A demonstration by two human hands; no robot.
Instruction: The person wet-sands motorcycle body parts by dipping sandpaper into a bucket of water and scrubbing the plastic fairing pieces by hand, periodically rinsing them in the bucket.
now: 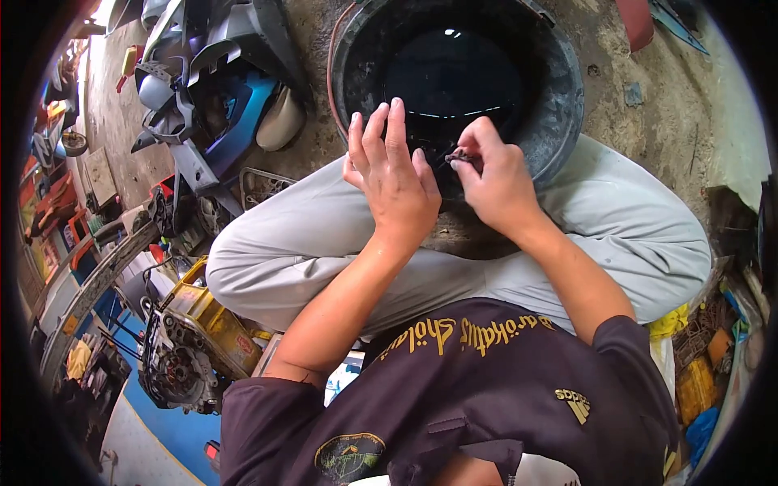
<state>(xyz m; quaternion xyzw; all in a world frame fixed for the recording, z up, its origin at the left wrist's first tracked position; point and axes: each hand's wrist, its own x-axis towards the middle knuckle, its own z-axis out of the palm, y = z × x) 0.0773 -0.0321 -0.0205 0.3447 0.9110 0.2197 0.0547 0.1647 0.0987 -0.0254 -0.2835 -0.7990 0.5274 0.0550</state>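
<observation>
A large black tub (559,89) of dark liquid stands in front of my crossed legs. Over its near left edge my left hand (391,174) is raised with the fingers spread, holding nothing. To its right, my right hand (494,174) pinches a small dark part (460,156) between thumb and fingers, above the near side of the tub. What the part is, I cannot make out. A small gap separates the part from my left hand.
Motorcycle body panels (235,121) lie on the floor at the upper left. An engine part (182,364) and a yellow container (219,324) are left of my knee. Assorted parts (701,344) sit at the right. A red object (636,23) lies at the upper right.
</observation>
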